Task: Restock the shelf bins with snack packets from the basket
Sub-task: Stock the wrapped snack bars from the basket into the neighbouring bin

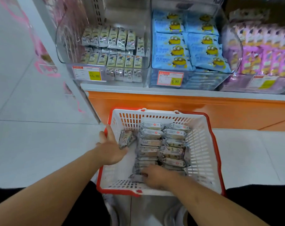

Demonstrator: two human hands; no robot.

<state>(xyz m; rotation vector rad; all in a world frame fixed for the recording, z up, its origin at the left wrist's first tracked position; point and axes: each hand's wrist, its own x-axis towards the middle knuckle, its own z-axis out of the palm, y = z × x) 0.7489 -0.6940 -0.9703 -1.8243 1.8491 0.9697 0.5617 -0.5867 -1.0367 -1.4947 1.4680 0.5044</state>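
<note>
Under both hands: basket point(202, 144), white slotted plastic, red rim, matt. Packets point(152, 133) at right hand point(156, 176): glossy crinkled foil. Beyond hands: clear glossy plastic bins point(70, 51), paper price labels point(87, 74), smooth tile floor point(40, 144).

**Red rim, silver wrappers, blue cartoon packs**

White slatted basket point(202, 144) with a red rim, frame centre, full of silvery-grey snack packets point(152, 133). Upper right, pale blue packs point(185, 41) carry yellow goggle-eyed characters. Orange shelf base point(187, 103) below; red-bordered price tags point(169, 78) with yellow patches.
</note>
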